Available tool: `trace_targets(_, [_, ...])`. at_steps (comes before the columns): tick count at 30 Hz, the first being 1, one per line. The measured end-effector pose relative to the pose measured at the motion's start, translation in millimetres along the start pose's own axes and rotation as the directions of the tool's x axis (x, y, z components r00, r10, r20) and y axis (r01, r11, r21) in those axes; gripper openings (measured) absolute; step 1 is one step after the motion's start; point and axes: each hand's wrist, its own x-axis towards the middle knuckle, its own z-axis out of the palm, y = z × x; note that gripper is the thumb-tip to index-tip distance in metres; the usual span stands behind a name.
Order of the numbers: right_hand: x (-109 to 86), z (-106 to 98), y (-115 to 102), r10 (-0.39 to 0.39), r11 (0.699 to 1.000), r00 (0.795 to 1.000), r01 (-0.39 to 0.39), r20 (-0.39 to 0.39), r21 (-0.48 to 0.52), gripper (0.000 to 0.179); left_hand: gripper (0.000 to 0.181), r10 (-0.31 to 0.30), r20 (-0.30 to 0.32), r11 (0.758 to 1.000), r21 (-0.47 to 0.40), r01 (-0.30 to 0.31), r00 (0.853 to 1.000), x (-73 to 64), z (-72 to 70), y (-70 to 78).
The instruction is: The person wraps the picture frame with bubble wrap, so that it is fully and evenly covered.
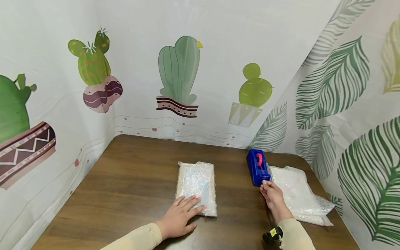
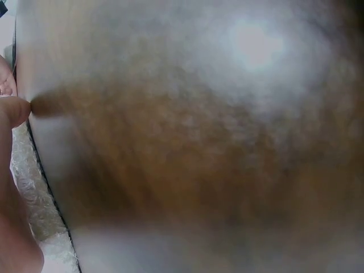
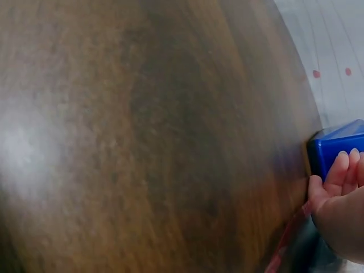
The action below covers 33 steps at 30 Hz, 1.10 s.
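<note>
A flat bubble-wrapped package (image 1: 195,180) lies on the table, and my left hand (image 1: 180,217) rests on its lower part with the fingers spread straight. In the left wrist view, part of that left hand (image 2: 14,187) shows at the left edge beside crinkled bubble wrap (image 2: 34,176). To the right stands a blue tape dispenser (image 1: 254,170) with a pink-cored tape roll (image 1: 259,159). My right hand (image 1: 273,194) is at the dispenser's front cutting edge, thumb and fingertips pinching the tape end there. The right wrist view shows this hand (image 3: 344,210) against the blue dispenser (image 3: 338,145).
A stack of bubble wrap sheets or bags (image 1: 295,191) lies right of the dispenser, partly beneath my right forearm's side. The brown wooden table (image 1: 131,180) meets a white wall cloth (image 1: 215,69) printed with cacti and leaves. A black wrist camera (image 1: 272,236) sits at my right wrist.
</note>
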Motion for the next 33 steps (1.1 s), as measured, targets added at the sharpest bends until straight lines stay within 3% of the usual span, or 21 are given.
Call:
trace_targets(5, [-5.6, 11.6, -4.0, -0.011, 0.999, 0.999, 0.01, -0.041, -0.036, 0.027, 0.058, -0.007, 0.006, 1.0, -0.002, 0.007, 1.0, -1.9, -2.6, -1.1])
trace_targets(13, [-16.8, 8.2, -14.0, -0.018, 0.989, 1.0, 0.019, 0.011, -0.145, 0.034, 0.058, -0.01, 0.09, 0.998, -0.064, 0.016, 0.996, -1.5, -11.2, -0.5])
trace_targets(16, [-19.9, 6.5, -23.7, -0.043, 0.984, 0.999, 0.046, 0.025, -0.171, 0.036, 0.059, -0.019, 0.121, 0.992, -0.123, 0.034, 0.992, 1.7, -18.3, -1.6])
trace_targets(19, [-20.3, 9.0, -34.2, -0.078, 0.975, 0.995, 0.089, 0.06, -0.203, 0.034, 0.061, -0.043, 0.181, 0.973, -0.217, 0.083, 0.982, 5.4, -24.9, -2.4])
trace_targets(22, [-21.9, 17.8, -44.0, -0.1, 0.961, 0.987, 0.129, 0.129, -0.244, 0.031, 0.066, -0.077, 0.247, 0.938, -0.311, 0.155, 0.966, 8.6, -26.9, -0.7])
trace_targets(25, [-23.7, 34.7, -52.4, -0.12, 0.912, 0.963, 0.203, 0.241, -0.356, 0.016, 0.072, -0.113, 0.268, 0.921, -0.333, 0.203, 0.957, 10.6, -24.8, 2.4])
trace_targets(27, [-23.5, 51.1, -57.2, -0.156, 0.832, 0.913, 0.327, 0.377, -0.448, 0.011, 0.075, -0.126, 0.257, 0.935, -0.292, 0.201, 0.958, 11.3, -24.2, 5.0])
trace_targets(29, [-23.1, 71.7, -62.4, -0.176, 0.71, 0.825, 0.484, 0.536, -0.511, 0.017, 0.075, -0.124, 0.246, 0.958, -0.224, 0.181, 0.961, 11.4, -23.8, 7.4])
trace_targets(31, [-23.9, 95.8, -66.8, -0.176, 0.586, 0.709, 0.633, 0.683, -0.506, 0.019, 0.074, -0.112, 0.23, 0.978, -0.146, 0.148, 0.967, 11.9, -23.5, 10.0])
trace_targets(32, [-23.8, 108.5, -67.6, -0.178, 0.534, 0.639, 0.701, 0.748, -0.472, 0.018, 0.075, -0.11, 0.224, 0.983, -0.119, 0.139, 0.968, 12.3, -22.6, 11.2])
trace_targets(33, [-25.0, 121.5, -68.9, -0.16, 0.498, 0.583, 0.744, 0.797, -0.445, 0.019, 0.076, -0.108, 0.216, 0.987, -0.094, 0.131, 0.97, 12.6, -21.9, 12.2])
